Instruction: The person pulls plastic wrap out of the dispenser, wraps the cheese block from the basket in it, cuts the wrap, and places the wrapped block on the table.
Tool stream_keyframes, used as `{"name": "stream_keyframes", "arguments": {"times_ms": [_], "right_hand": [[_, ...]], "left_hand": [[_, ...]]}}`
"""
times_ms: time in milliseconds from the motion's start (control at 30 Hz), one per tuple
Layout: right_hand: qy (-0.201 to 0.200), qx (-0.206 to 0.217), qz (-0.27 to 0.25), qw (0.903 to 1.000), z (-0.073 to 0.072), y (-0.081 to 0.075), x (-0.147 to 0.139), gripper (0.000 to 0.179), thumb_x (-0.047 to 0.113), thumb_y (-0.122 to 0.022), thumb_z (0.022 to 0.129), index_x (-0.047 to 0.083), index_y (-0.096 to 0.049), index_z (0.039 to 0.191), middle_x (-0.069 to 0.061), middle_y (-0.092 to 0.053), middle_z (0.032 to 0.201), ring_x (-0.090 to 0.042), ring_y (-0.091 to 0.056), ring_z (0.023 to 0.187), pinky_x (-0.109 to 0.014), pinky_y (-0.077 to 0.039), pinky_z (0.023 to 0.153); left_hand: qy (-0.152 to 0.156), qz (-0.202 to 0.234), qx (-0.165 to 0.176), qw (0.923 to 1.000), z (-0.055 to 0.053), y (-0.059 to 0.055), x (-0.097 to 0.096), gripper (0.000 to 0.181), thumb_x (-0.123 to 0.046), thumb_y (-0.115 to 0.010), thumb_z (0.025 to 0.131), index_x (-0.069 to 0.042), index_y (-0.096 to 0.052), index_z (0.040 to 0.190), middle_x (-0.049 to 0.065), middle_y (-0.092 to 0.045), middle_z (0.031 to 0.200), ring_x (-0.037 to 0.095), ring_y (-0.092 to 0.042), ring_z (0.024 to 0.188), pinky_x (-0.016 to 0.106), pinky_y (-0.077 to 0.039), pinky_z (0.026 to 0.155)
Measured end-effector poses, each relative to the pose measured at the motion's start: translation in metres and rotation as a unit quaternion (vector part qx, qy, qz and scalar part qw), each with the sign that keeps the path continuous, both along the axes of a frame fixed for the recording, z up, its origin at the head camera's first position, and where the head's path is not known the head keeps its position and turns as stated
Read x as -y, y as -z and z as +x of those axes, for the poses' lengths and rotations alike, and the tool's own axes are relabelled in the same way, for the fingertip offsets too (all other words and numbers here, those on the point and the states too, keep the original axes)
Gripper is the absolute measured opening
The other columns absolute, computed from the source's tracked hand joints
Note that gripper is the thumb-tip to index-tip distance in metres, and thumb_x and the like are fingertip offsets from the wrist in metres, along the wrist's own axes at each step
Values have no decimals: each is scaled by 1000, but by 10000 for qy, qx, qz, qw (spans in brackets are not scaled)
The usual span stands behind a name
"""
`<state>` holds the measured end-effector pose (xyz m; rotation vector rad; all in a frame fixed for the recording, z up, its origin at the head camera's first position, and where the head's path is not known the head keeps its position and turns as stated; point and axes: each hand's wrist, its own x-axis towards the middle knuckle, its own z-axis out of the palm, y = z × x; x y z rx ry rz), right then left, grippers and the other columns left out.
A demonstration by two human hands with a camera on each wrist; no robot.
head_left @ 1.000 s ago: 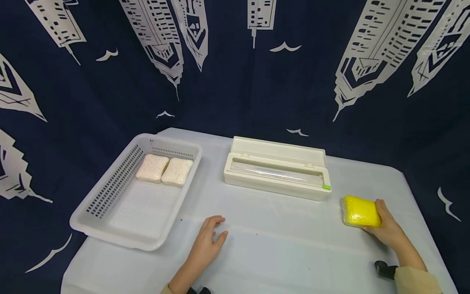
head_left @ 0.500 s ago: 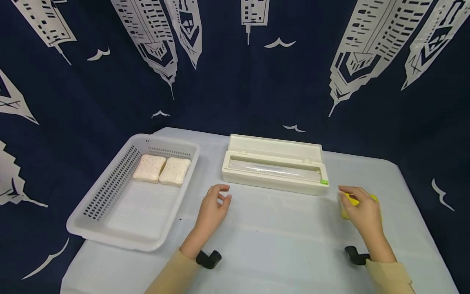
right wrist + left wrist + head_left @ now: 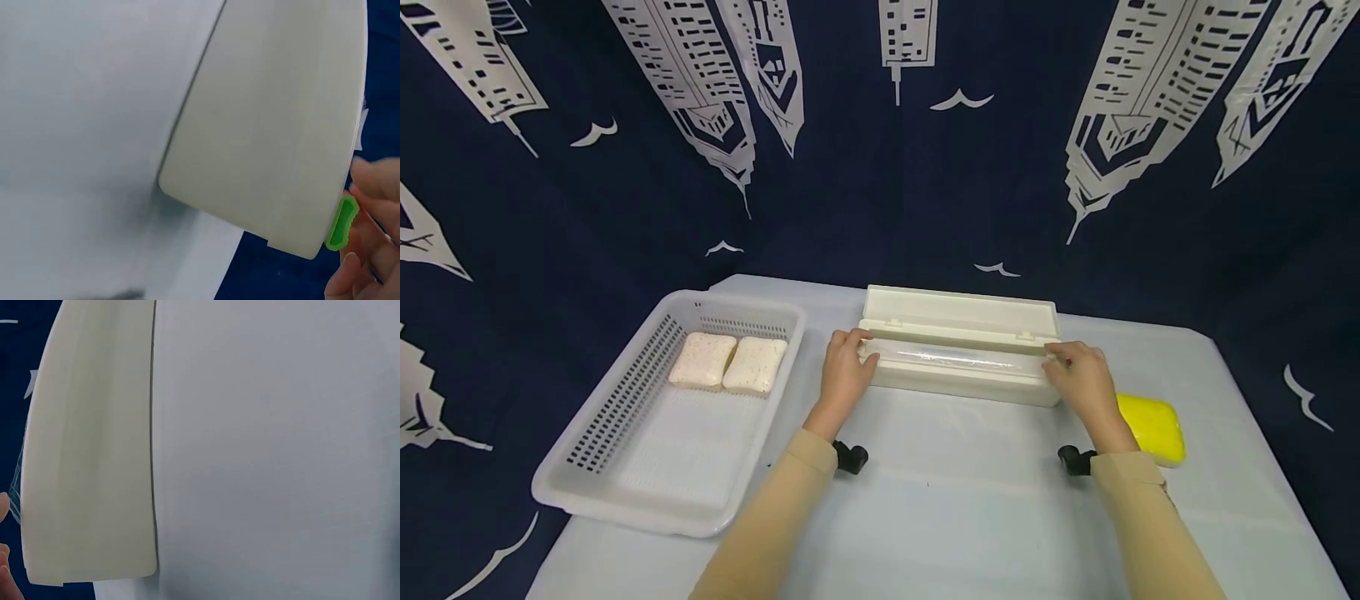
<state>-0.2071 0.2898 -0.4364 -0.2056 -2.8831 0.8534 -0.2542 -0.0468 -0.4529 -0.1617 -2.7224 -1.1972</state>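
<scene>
On the table stands a long cream dispenser box (image 3: 962, 387), its lid (image 3: 962, 312) raised, with clear plastic wrap (image 3: 958, 356) across its top. My left hand (image 3: 844, 371) is at the box's left end, thumb and fingers bent around the corner. A wrinkled bit of film (image 3: 15, 497) shows beside its fingertips in the left wrist view. My right hand (image 3: 1082, 379) is at the opposite end, its fingers at the green slider (image 3: 342, 223). I cannot tell whether either hand pinches the film. A yellow film-wrapped block (image 3: 1152, 427) lies right of the right hand.
At the left stands a white perforated basket (image 3: 643, 504) with two pale, speckled bread-like slices (image 3: 702, 361) (image 3: 755, 365) side by side. A white cloth covers the table (image 3: 955, 517). Behind hangs a navy curtain (image 3: 850, 208) with white building prints.
My right hand has let go of the yellow block and moved left to the dispenser's right end. My left hand has moved forward to its left end.
</scene>
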Motion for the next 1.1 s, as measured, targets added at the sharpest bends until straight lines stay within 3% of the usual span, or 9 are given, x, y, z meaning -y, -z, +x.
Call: {"name": "stream_keyframes", "arguments": {"times_ms": [167, 267, 467, 667, 800, 967, 1100], "right_hand": [[-506, 731, 73, 9960, -16, 1, -4, 40, 9, -57, 95, -2, -57, 133, -28, -53, 136, -37, -41, 106, -53, -43, 92], [-650, 768, 98, 9949, -21, 1, -3, 36, 7, -57, 93, -2, -61, 127, -27, -56, 133, -36, -42, 104, -51, -43, 90], [-623, 267, 322, 9972, -22, 3, -1, 20, 3, -62, 92, -3, -71, 109, -23, -66, 108, -37, -52, 98, -51, -45, 88], [-419, -216, 418, 9980, -18, 6, -2, 13, 4, -62, 94, -2, -71, 100, -23, -65, 99, -36, -54, 92, -49, -47, 82], [-328, -746, 600, 9949, -13, 4, 1, 9, 1, -62, 93, -5, -67, 97, -22, -61, 93, -37, -55, 90, -51, -48, 81], [-136, -1231, 574, 9906, -9, -3, 6, 7, -1, -59, 93, -8, -63, 92, -23, -60, 90, -38, -56, 87, -52, -48, 77], [44, -1403, 465, 9890, -11, -10, 8, 11, 1, -57, 95, -8, -62, 93, -23, -60, 89, -37, -57, 81, -49, -49, 73]], "left_hand": [[115, -214, 251, 9994, -11, 1, -7, 32, -6, -72, 87, -5, -67, 119, 17, -55, 114, 30, -53, 107, 42, -49, 89], [170, -354, 279, 9988, -14, 2, -10, 28, -7, -71, 88, -6, -70, 116, 17, -56, 116, 31, -52, 111, 42, -49, 92], [221, -663, 26, 9976, -18, 5, -13, 13, -11, -69, 92, -7, -74, 102, 15, -61, 109, 31, -56, 106, 41, -50, 91], [-37, -620, -170, 9979, -21, 5, -14, 14, -17, -68, 93, -6, -75, 99, 13, -64, 104, 29, -59, 99, 39, -52, 86], [-259, -714, -504, 9958, -21, 3, -13, 15, -21, -69, 92, -9, -76, 96, 10, -65, 97, 25, -60, 91, 37, -54, 73], [-595, -566, -982, 9918, -21, -8, -15, 16, -26, -71, 91, -12, -78, 95, 5, -68, 87, 23, -60, 78, 36, -52, 61], [-775, -298, -1120, 9902, -24, -20, -16, 18, -28, -70, 91, -13, -78, 96, 2, -71, 83, 23, -60, 73, 37, -50, 60]]}}
